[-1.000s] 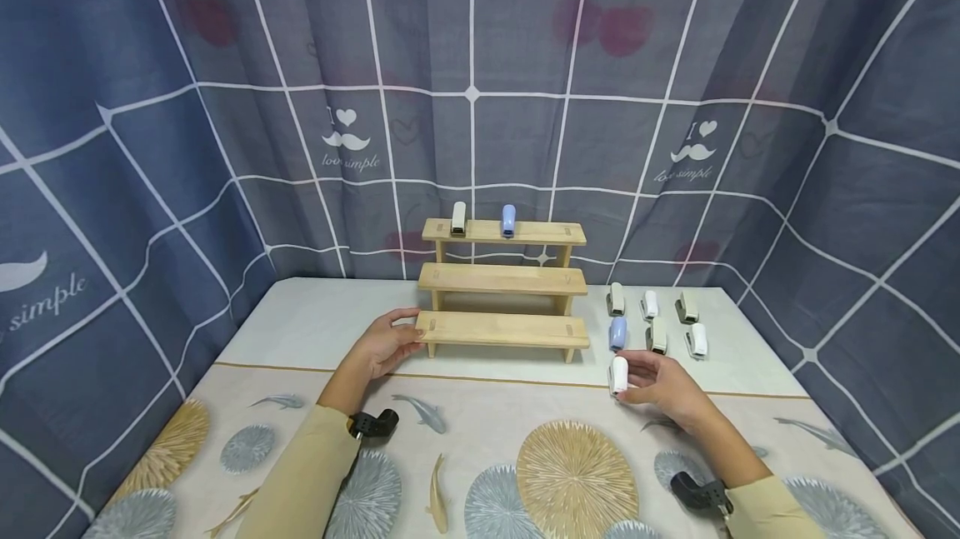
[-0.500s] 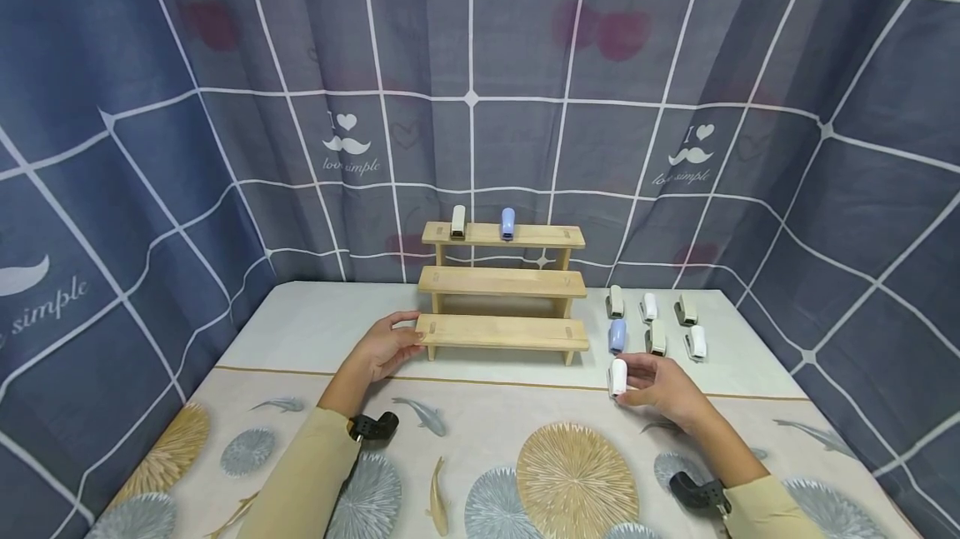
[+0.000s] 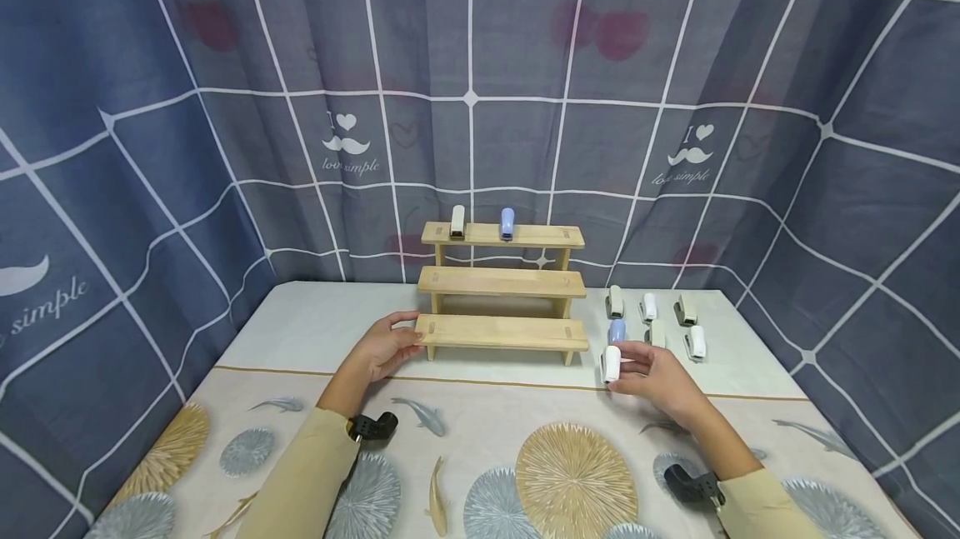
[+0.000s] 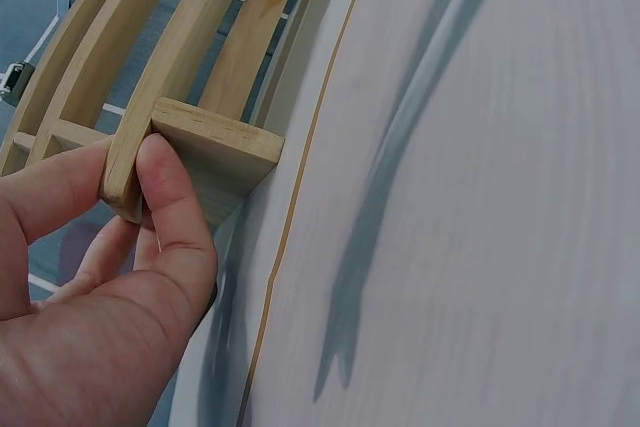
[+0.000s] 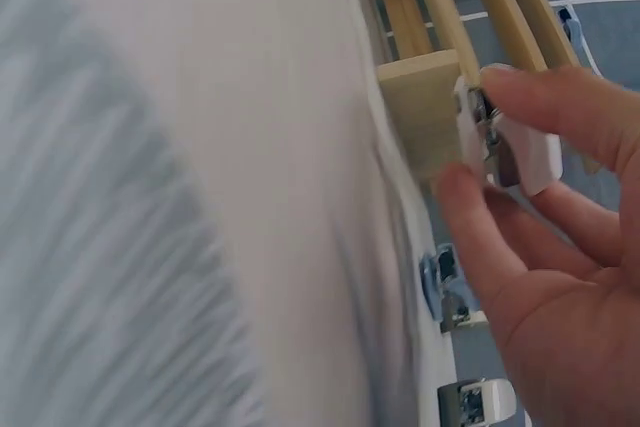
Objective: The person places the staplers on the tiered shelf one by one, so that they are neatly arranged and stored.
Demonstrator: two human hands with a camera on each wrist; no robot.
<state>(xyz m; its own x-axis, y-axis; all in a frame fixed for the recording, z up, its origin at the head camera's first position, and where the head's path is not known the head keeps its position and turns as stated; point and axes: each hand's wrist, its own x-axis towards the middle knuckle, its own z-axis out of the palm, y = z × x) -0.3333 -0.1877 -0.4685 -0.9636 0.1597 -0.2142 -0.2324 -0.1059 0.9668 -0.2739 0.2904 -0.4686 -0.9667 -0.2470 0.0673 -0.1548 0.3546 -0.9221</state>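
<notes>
At the left, the person's left hand (image 3: 387, 346) is pinching the near board's left end on a wooden stand (image 3: 502, 281), one stand with three boards, all running lengthwise left to right. On its top board two staplers are standing, lying front to back: a cream stapler (image 3: 457, 221), then a blue stapler (image 3: 507, 222). Right of the stand, the right hand (image 3: 660, 376) is holding a white stapler (image 3: 611, 365) between thumb and fingers, just in front of another blue one (image 3: 617, 331). Its long axis is running front to back, the metal end facing the person; whether it is touching the table (image 3: 330, 306) I can't tell. Six more are resting there in two rows: behind, cream (image 3: 615, 301), white (image 3: 648, 306) and a slightly slanting cream (image 3: 686, 308); in front, that blue, a cream partly hidden by fingers, and a white (image 3: 697, 342). Nine are showing altogether: four cream, three white, two blue.
</notes>
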